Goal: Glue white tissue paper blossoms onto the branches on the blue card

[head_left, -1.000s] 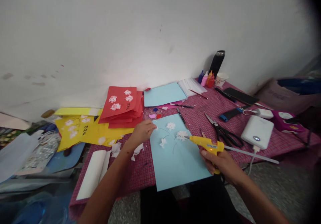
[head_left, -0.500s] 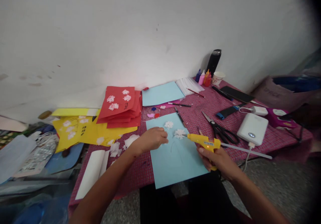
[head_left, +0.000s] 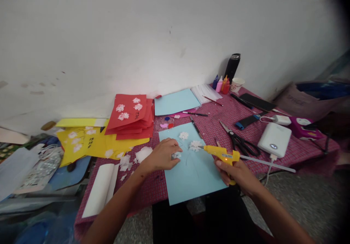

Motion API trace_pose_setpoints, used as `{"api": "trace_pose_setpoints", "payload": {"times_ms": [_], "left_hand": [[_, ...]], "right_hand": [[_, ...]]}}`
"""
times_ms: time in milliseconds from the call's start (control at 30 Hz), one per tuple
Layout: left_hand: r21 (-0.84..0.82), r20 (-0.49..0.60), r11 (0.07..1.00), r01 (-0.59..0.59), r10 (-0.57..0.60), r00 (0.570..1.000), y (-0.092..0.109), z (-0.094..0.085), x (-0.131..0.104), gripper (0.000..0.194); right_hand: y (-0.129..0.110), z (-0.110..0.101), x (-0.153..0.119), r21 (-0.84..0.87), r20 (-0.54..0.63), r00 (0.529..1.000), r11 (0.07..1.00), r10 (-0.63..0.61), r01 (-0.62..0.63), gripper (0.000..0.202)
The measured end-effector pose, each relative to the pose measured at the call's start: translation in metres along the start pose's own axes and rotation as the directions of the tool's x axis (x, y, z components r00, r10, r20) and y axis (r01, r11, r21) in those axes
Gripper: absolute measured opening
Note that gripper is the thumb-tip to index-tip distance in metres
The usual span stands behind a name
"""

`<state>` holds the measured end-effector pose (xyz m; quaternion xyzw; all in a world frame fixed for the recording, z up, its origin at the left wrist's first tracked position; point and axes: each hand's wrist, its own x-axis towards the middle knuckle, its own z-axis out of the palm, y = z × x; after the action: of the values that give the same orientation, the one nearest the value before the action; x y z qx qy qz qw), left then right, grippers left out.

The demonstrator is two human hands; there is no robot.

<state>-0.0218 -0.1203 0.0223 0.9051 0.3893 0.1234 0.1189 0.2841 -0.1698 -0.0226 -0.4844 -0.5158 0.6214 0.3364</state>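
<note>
A plain off-white wall (head_left: 164, 51) rises beyond both hands, carrying brownish smudges (head_left: 37, 87) far to the left of the left hand (head_left: 164, 154) and a few small dark marks above it, under soft, rather dim light (head_left: 131, 29). Beneath the two hands the tabletop (head_left: 153, 187), covered with a red checked cloth (head_left: 303, 154), reaches back to the wall. Well left of the left hand is a blue surface (head_left: 71, 176), perhaps a seat, while speckled grey floor (head_left: 303, 204) shows below and to the right of the right hand (head_left: 237, 174).
</note>
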Motion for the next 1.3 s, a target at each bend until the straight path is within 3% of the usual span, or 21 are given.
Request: {"api": "trace_pose_setpoints", "payload": {"times_ms": [200, 367, 800, 1300], "left_hand": [[0.081, 0.018, 0.995, 0.058, -0.059, 0.998, 0.008, 0.011, 0.003, 0.024], [0.097, 0.029, 0.994, 0.048, -0.051, 0.998, 0.009, 0.014, 0.006, 0.017], [0.106, 0.06, 0.994, 0.033, -0.04, 0.997, 0.006, 0.018, 0.006, 0.019], [0.073, -0.012, 0.992, 0.106, -0.105, 0.994, 0.015, 0.014, 0.001, 0.028]], "right_hand": [[-0.001, 0.0, 0.0, -0.019, -0.007, 1.0, 1.0, 0.017, -0.017, 0.042], [-0.002, 0.0, -0.001, 0.0, 0.003, 1.0, 1.0, -0.007, 0.007, 0.037], [0.001, -0.001, 0.0, 0.02, 0.007, 1.0, 1.0, -0.002, 0.002, 0.036], [-0.003, 0.001, -0.001, -0.016, -0.005, 1.0, 1.0, -0.021, 0.021, 0.036]]}}
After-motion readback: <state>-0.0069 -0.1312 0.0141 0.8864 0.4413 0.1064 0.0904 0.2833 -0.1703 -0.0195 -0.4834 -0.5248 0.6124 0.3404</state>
